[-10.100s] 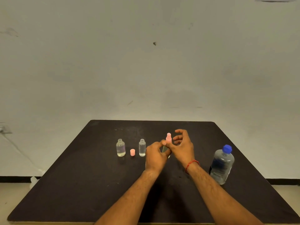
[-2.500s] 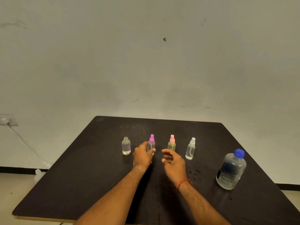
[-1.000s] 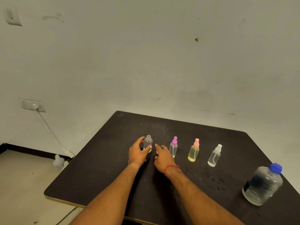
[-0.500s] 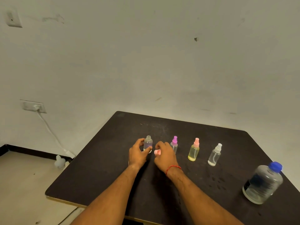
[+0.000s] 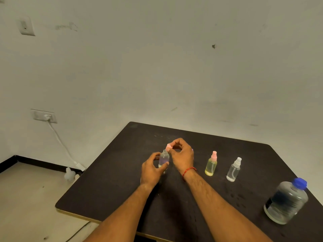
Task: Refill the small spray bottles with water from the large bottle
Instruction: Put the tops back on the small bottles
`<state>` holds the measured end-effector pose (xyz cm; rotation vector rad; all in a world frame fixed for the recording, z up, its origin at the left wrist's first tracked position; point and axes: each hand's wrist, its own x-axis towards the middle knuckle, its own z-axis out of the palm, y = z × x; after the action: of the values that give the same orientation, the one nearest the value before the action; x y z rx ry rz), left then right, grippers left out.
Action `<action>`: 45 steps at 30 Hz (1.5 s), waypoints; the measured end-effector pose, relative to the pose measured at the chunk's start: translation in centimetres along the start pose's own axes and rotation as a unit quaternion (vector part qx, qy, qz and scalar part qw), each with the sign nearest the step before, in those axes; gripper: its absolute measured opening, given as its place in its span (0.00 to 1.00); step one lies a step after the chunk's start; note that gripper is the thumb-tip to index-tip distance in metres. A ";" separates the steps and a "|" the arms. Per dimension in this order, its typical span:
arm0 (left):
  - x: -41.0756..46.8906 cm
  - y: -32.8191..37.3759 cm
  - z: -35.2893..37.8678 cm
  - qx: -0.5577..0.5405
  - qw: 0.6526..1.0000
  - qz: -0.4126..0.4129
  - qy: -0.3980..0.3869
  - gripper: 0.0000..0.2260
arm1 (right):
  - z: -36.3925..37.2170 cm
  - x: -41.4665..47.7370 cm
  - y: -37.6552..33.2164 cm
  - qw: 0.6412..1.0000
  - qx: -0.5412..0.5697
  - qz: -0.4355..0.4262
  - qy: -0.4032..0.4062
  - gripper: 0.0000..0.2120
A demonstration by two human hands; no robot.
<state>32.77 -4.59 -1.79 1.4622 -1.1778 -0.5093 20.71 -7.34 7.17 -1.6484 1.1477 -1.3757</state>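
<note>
Pink cap (image 5: 168, 147) pinched in right hand (image 5: 181, 154), left hand (image 5: 152, 169) gripping part-filled small bottle (image 5: 164, 158)

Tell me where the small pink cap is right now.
In the head view, the pink cap is pinched in the right hand's fingertips, just above the open neck of the uncapped small bottle that the left hand steadies, left of the yellow spray bottle.

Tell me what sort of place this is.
Probably a bare indoor room set up as a plain work area: a dark table against a scuffed white wall, a wall socket with a cable trailing to the floor, and no other furniture in view.
</note>
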 end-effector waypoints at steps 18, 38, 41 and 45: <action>-1.0 0.0 -0.2 0.007 0.999 0.038 -0.010 0.21 | 0.7 0.2 0.8 0.985 -0.159 -0.001 -0.065 0.09; -1.0 -0.1 -0.4 0.010 0.999 0.037 0.001 0.20 | 0.3 0.1 0.6 0.982 -0.163 -0.041 -0.088 0.10; -1.1 0.0 -0.3 0.000 0.999 0.037 0.002 0.20 | 0.4 0.2 0.6 0.979 -0.185 -0.030 -0.084 0.15; -1.2 0.2 -0.4 -0.003 0.999 0.042 0.001 0.18 | 0.4 -0.1 0.6 0.980 -0.166 -0.018 -0.109 0.29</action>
<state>32.48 -3.34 -1.83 1.4010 -1.2300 -0.4543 20.96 -7.50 6.50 -2.0055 1.2715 -1.0319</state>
